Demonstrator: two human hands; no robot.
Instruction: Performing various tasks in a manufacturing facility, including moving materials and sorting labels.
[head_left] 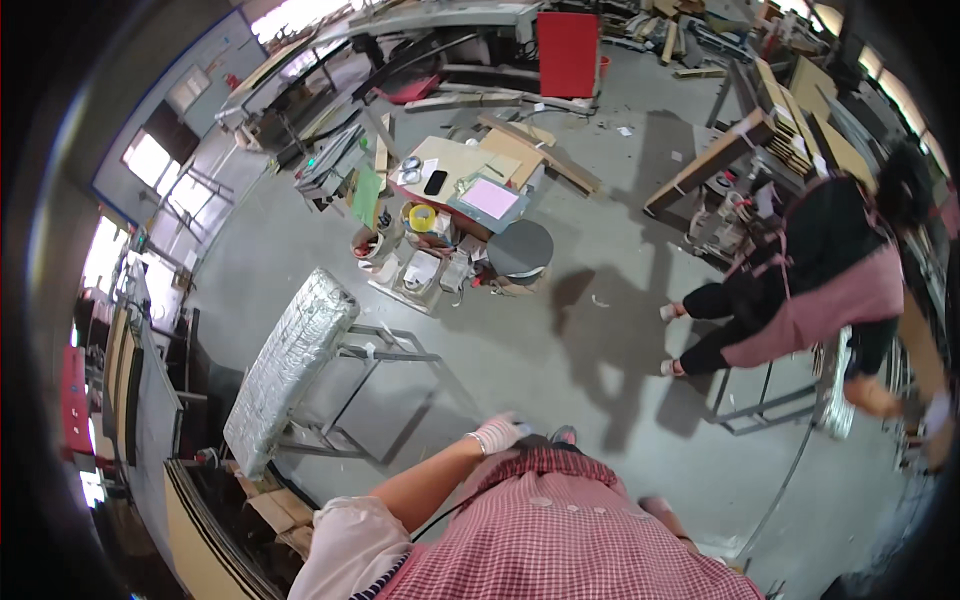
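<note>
My left hand (498, 433), in a pale striped glove, hangs in front of my red checked apron (550, 535). Its fingers are smeared by motion, and I cannot make out anything held in them. At the apron's right edge shows a small part of my right hand (655, 505), blurred and mostly hidden by the cloth. Nearest to the left hand, on its left, a long bundle wrapped in silvery film (290, 375) leans at a slant on a grey metal stand (385, 345).
At right, a co-worker in a pink apron (825, 310) bends by another metal stand (765, 410). Ahead are a cluttered worktable (455, 160) and a round dark stool (520, 248). Boards (215, 530) stand at lower left. A cable (790, 485) crosses the floor at right.
</note>
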